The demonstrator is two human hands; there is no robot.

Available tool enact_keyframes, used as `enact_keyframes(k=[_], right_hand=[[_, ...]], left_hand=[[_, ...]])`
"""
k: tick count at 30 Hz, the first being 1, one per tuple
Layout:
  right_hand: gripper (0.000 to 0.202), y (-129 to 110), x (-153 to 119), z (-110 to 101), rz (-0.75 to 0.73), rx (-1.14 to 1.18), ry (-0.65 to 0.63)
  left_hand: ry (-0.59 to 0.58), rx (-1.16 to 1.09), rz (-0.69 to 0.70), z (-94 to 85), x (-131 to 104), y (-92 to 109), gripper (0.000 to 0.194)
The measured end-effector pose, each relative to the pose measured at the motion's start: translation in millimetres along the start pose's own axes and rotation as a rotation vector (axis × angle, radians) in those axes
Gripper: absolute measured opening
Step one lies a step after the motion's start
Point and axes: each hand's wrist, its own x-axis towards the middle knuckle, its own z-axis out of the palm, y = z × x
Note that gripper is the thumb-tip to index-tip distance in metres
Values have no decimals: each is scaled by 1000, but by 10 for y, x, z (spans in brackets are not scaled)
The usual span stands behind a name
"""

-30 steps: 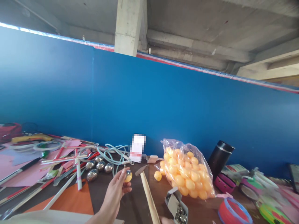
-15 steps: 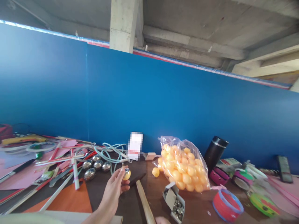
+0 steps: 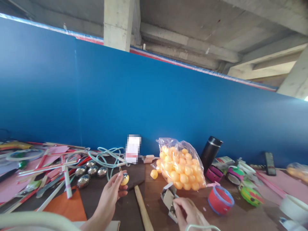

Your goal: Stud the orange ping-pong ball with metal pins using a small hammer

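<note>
My left hand (image 3: 111, 192) pinches a yellow ball (image 3: 125, 180) partly covered with shiny metal pieces, just above the table. Right of centre, my right hand (image 3: 189, 210) reaches into a small open cardboard box (image 3: 166, 199) of shiny metal pieces that look like thumbtacks. Its thumb and fingers are drawn together; whatever lies between them is hidden. Between the hands lies a wooden stick (image 3: 143, 210), its near end cut off by the picture edge. Several silver balls (image 3: 92, 170) rest left of my left hand. A loose yellow ball (image 3: 154, 174) sits beyond the box.
Behind the box stands a clear plastic bag (image 3: 180, 168) full of yellow balls, beside a black flask (image 3: 211, 152). A red and blue round container (image 3: 220, 199) is at right. Pale blue cable (image 3: 106, 157), orange sheet (image 3: 69, 205) and many sticks cover the left. A blue partition (image 3: 144, 102) rises behind.
My right hand has come up from the bottom edge, by the wooden stick, to the box. My left hand still holds the ball. The view has turned slightly right.
</note>
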Motion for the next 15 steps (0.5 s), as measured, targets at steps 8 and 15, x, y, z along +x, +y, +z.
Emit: enact_keyframes(k=[8,15], right_hand=[[19,159,87,52,151,-229,-120],[16,34,71,83,188,-226,-163]], left_hand=[[-25,33,-4,-33,33,-33,43],[-20,38,7,-5,44,-34,40]])
